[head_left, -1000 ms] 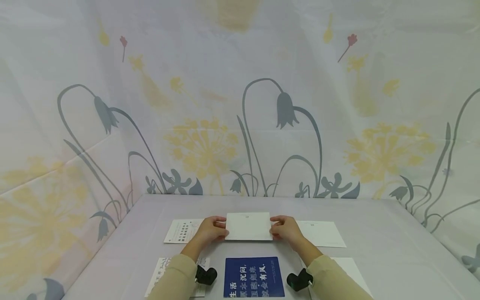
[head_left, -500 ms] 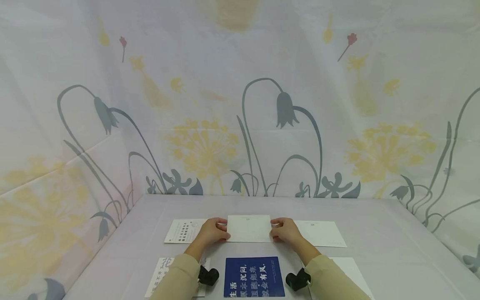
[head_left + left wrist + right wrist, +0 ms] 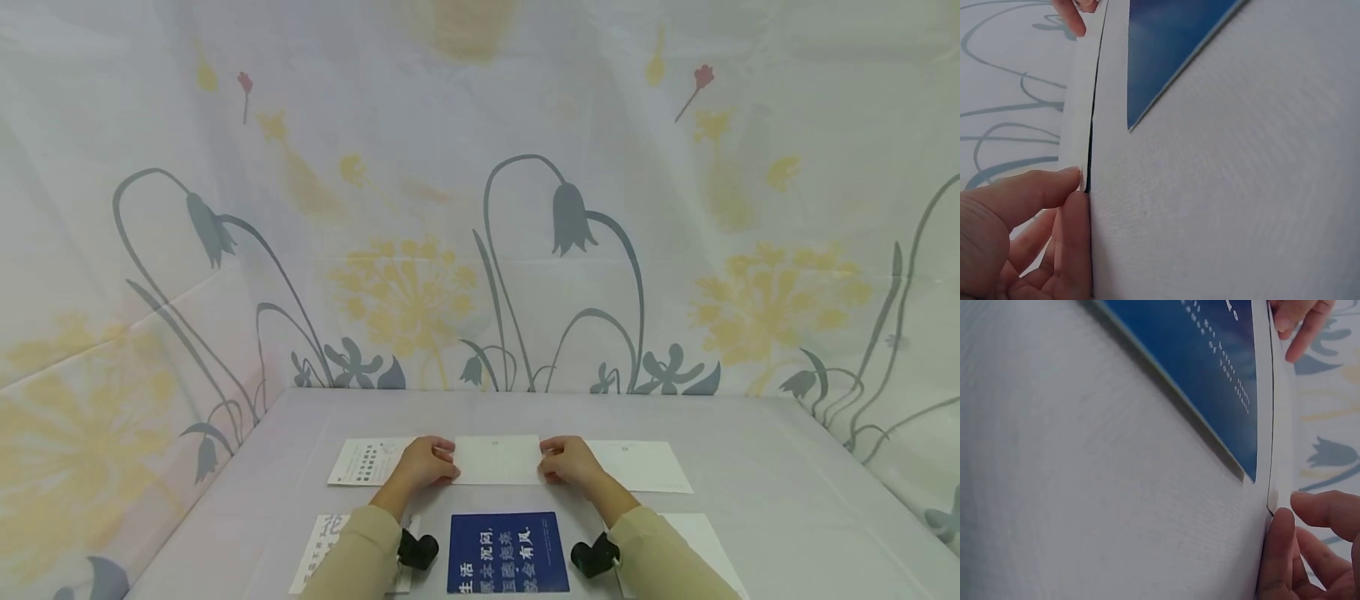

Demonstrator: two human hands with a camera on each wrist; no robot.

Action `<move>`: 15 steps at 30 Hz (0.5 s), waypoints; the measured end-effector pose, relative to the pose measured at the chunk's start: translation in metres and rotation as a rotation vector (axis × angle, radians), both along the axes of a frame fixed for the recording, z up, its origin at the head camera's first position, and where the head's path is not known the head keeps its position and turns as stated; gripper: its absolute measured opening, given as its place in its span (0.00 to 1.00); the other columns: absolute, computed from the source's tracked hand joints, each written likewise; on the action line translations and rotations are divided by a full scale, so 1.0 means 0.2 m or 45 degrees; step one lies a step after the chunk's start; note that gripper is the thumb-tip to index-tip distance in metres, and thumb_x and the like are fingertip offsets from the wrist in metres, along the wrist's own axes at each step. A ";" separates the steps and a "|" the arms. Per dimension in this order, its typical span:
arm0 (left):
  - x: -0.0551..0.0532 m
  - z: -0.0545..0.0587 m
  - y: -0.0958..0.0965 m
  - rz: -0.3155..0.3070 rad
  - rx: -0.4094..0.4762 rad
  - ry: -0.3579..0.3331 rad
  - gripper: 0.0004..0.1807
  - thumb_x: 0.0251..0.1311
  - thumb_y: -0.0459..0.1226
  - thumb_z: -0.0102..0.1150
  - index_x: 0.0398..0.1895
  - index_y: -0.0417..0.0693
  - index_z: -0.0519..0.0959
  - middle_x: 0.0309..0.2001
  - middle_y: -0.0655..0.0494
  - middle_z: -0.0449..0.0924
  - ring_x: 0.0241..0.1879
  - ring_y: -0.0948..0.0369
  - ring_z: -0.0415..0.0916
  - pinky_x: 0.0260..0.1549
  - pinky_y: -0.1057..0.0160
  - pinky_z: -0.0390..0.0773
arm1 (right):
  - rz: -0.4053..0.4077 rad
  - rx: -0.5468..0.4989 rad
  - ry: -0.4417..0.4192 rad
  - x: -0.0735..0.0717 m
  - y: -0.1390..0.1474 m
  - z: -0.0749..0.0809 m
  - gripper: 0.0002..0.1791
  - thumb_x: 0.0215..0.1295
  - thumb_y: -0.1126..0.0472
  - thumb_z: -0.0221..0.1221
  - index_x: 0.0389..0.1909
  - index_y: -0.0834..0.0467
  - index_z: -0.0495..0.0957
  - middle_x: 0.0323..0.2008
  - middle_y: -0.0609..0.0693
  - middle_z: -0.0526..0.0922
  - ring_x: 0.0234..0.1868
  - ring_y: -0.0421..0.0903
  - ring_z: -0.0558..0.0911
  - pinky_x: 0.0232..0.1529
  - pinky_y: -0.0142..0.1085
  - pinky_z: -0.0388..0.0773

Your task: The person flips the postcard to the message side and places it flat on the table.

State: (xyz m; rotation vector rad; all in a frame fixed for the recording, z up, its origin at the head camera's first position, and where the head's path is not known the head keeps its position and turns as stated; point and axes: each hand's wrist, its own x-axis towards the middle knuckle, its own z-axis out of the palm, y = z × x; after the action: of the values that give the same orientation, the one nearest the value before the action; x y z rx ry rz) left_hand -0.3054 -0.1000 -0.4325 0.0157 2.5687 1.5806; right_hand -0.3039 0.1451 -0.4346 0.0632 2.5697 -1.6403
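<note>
A white postcard (image 3: 497, 461) with a tiny mark near its top lies low over the far middle of the table, between both hands. My left hand (image 3: 426, 462) pinches its left end; in the left wrist view the thumb is on top and a finger (image 3: 1074, 244) sits at the corner. At the right end my right hand (image 3: 572, 460) holds the other corner, its thumb (image 3: 1319, 507) over the card and a fingertip at the edge. Closer to me, a dark blue card (image 3: 508, 554) with white lettering lies flat between the forearms.
A printed white card (image 3: 363, 462) lies beyond the left wrist, and a blank-looking white card (image 3: 645, 467) beyond the right. Two more cards, one printed (image 3: 318, 550) and one white (image 3: 701, 542), are partly covered by the sleeves. A flower-patterned cloth (image 3: 480, 292) rises behind the table.
The white postcard has come down from a raised, tilted position to lie nearly flat, and the dark shadow along its near edge has gone. Both hands have moved slightly down with it.
</note>
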 end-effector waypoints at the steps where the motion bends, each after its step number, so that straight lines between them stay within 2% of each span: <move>1: 0.00 0.00 0.00 0.002 0.004 0.000 0.23 0.45 0.25 0.66 0.48 0.31 0.75 0.31 0.51 0.75 0.24 0.62 0.74 0.26 0.66 0.80 | -0.002 -0.007 0.001 0.00 0.00 0.00 0.23 0.49 0.74 0.60 0.49 0.73 0.73 0.27 0.53 0.74 0.22 0.42 0.76 0.25 0.32 0.77; 7: 0.02 0.01 -0.03 -0.014 0.015 0.031 0.24 0.49 0.29 0.66 0.52 0.33 0.74 0.33 0.51 0.76 0.25 0.62 0.75 0.27 0.64 0.80 | -0.004 -0.013 0.020 0.01 0.01 0.01 0.23 0.51 0.73 0.62 0.51 0.70 0.73 0.29 0.55 0.75 0.23 0.43 0.76 0.26 0.33 0.77; 15: 0.07 0.04 -0.08 -0.053 0.082 0.120 0.24 0.51 0.30 0.66 0.53 0.33 0.73 0.36 0.48 0.76 0.31 0.59 0.76 0.31 0.60 0.81 | 0.040 -0.069 0.113 0.07 0.02 0.06 0.22 0.50 0.73 0.62 0.49 0.69 0.74 0.28 0.54 0.74 0.26 0.46 0.78 0.27 0.36 0.79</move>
State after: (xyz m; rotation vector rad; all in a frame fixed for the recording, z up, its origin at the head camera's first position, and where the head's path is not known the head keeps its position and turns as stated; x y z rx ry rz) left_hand -0.2920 -0.1157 -0.4235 0.1522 2.5667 1.6858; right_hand -0.2907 0.1486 -0.4218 -0.0540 2.5736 -1.7381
